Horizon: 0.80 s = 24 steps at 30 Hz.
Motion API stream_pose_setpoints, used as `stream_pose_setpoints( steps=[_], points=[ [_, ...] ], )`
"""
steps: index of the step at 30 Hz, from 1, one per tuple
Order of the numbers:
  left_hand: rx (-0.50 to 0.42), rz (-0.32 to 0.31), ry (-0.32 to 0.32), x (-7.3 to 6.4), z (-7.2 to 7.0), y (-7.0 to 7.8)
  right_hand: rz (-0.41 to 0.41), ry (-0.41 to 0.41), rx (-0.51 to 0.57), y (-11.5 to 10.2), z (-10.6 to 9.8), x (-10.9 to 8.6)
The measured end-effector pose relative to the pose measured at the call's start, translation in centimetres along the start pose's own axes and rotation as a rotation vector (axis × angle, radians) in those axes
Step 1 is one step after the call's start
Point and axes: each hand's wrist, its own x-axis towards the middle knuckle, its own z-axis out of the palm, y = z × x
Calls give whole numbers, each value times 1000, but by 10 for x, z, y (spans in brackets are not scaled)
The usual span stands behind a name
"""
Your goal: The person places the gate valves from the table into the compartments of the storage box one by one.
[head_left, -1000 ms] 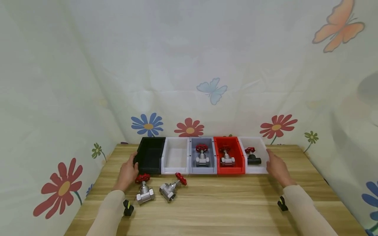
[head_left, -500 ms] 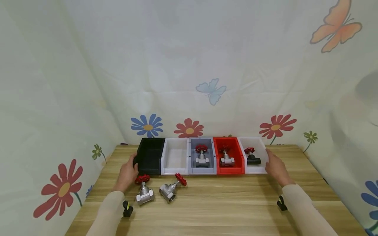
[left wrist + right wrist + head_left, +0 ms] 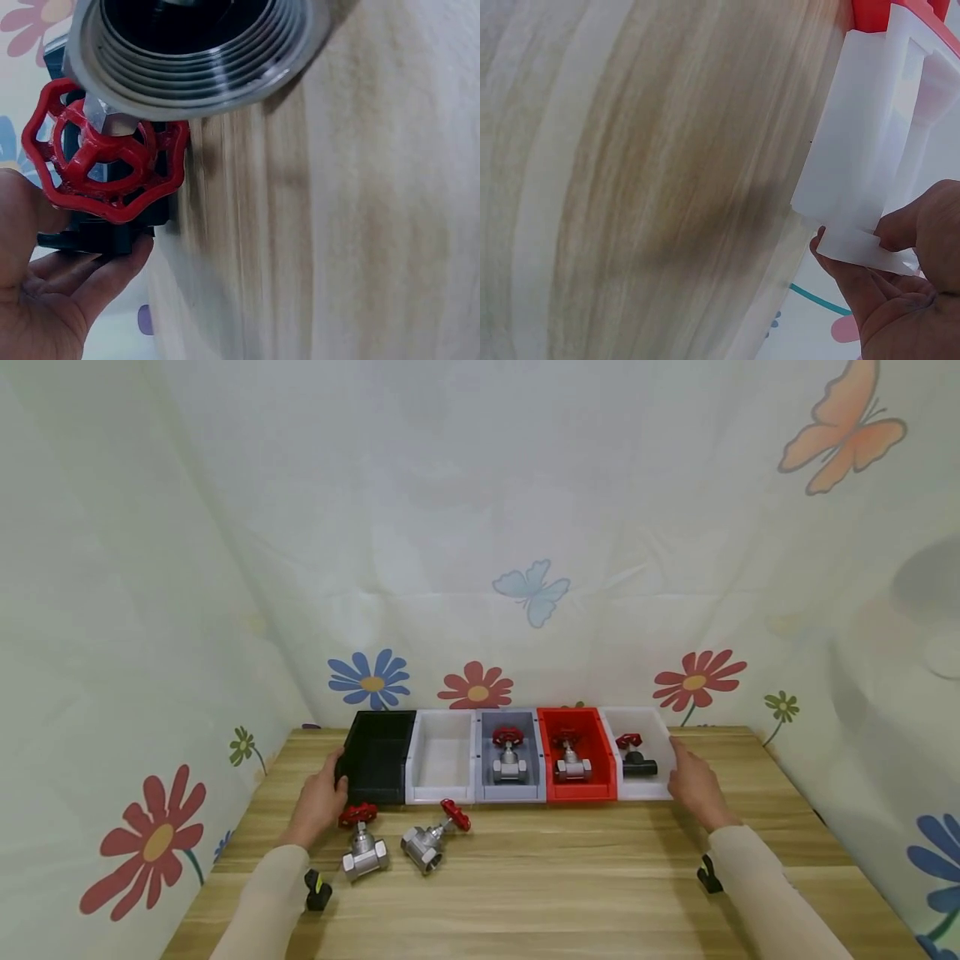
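Five bins stand side by side in a row. My left hand point(image 3: 318, 802) grips the outer side wall of the black bin point(image 3: 380, 795) at the left end. In the left wrist view, a valve's red handwheel point(image 3: 105, 161) partly hides that bin. At the right end, my right hand point(image 3: 697, 783) holds the side wall of a white bin point(image 3: 658, 727). The right wrist view shows thumb and fingers pinching this white wall point(image 3: 862, 251). Two steel valves with red handwheels, one upright point(image 3: 365, 854) and one tipped over point(image 3: 426, 847), lie before the left bins.
Another white bin point(image 3: 440, 795) sits beside the black one. The grey bin point(image 3: 512, 793) and the red bin point(image 3: 582, 792) each hold a steel valve. A black valve point(image 3: 639, 766) with a red handwheel lies in the right-end bin. A flowered curtain point(image 3: 420, 527) hangs behind the wooden table point(image 3: 570, 893).
The head view has shifted slightly, so the whole scene sits a little further left. Both hands keep their holds on the end bins, and the valves stay in place.
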Motion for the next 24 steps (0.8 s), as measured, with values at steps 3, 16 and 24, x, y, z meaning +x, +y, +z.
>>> stream_pose_setpoints(
  steps=[3, 16, 24],
  points=[
    [-1, -9, -4, -1, -2, 2, -1, 6, 0, 0, 1, 0],
    [22, 9, -2, -5, -17, 13, -6, 13, 1, 1, 3, 0],
    [56, 52, -41, -14, -26, 34, -11, 21, -3, 2, 2, 1]
  ],
)
